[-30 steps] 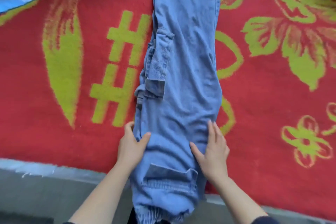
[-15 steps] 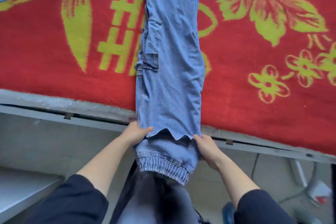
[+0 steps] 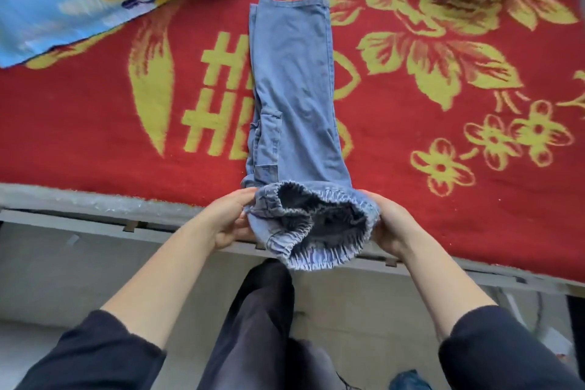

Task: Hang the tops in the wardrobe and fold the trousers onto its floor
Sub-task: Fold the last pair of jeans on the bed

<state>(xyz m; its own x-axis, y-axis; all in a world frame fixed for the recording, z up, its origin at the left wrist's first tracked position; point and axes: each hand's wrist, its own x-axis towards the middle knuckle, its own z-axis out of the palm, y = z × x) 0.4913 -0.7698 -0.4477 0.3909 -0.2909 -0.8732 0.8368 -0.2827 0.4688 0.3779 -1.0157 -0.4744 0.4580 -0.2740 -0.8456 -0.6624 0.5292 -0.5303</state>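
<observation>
The trousers [image 3: 294,89], soft and probably floppy denim, lie lengthwise on the red blanket [image 3: 95,136], their elastic cuffs at its near edge gripped by left hand [image 3: 232,218] and right hand [image 3: 391,225], a sensible hold for folding.

The trousers [image 3: 294,98] are light blue denim with a cargo pocket on the left side, laid leg on leg in one long strip. They run straight across the bed [image 3: 79,142] from its near edge. Their elastic cuffs [image 3: 316,250] are raised off that edge, openings upward.
</observation>
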